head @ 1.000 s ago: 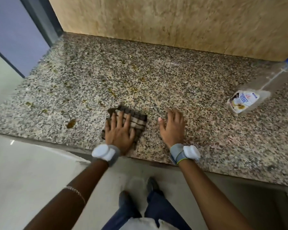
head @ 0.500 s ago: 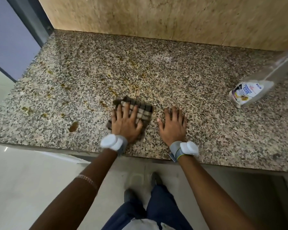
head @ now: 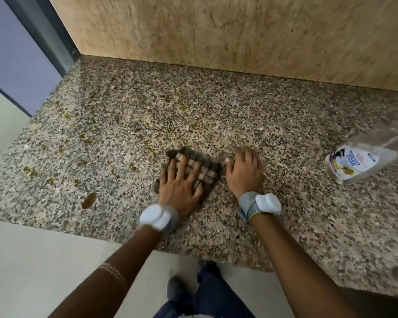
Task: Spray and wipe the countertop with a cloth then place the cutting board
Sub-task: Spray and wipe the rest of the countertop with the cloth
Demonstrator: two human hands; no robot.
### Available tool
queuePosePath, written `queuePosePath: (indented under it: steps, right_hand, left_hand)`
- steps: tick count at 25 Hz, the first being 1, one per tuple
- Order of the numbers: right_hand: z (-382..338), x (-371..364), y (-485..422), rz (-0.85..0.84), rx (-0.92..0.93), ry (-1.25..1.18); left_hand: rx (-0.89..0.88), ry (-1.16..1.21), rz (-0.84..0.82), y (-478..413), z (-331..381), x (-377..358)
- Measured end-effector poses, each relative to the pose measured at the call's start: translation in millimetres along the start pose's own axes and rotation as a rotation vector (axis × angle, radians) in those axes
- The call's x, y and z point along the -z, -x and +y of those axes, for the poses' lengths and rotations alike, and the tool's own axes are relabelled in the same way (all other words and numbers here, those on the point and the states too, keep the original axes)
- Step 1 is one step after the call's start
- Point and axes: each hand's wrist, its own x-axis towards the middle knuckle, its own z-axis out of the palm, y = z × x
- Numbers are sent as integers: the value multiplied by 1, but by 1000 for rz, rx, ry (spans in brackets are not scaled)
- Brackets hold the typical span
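Observation:
A folded brown checked cloth [head: 201,165] lies on the speckled granite countertop [head: 274,125], near its front edge. My left hand [head: 180,184] presses flat on the cloth with spread fingers. Just right of the cloth, my right hand [head: 244,172] rests palm down on the bare stone, thumb close to the cloth's edge. A clear spray bottle [head: 361,161] with a printed label lies on its side at the far right. Yellow-brown stains [head: 89,199] dot the left and middle of the counter. No cutting board is in view.
A tan stone wall [head: 216,35] backs the counter. A blue-grey door or panel [head: 16,53] stands at the left end. Below the front edge are the pale floor [head: 44,260] and my legs and shoe [head: 177,288].
My left hand has pushed the cloth forward and to the right across the counter. My right hand has slid forward alongside it. The bottle has not moved.

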Motion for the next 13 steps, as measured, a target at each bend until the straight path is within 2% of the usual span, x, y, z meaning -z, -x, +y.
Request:
queuePosePath:
  steps: [3, 6, 8, 11, 13]
  right_hand:
    - [-2, -5, -29, -31, 41, -1]
    - [3, -10, -47, -79, 72, 46]
    - [6, -16, -49, -89, 78, 63]
    - [8, -17, -47, -69, 88, 66]
    - [8, -18, -49, -59, 83, 72]
  left_hand:
    - [67, -6, -17, 16, -6, -3]
    - [164, 57, 5, -59, -7, 15]
    - [228, 93, 3, -79, -4, 19]
    - [168, 29, 17, -29, 9, 2]
    - [163, 20, 13, -30, 5, 3]
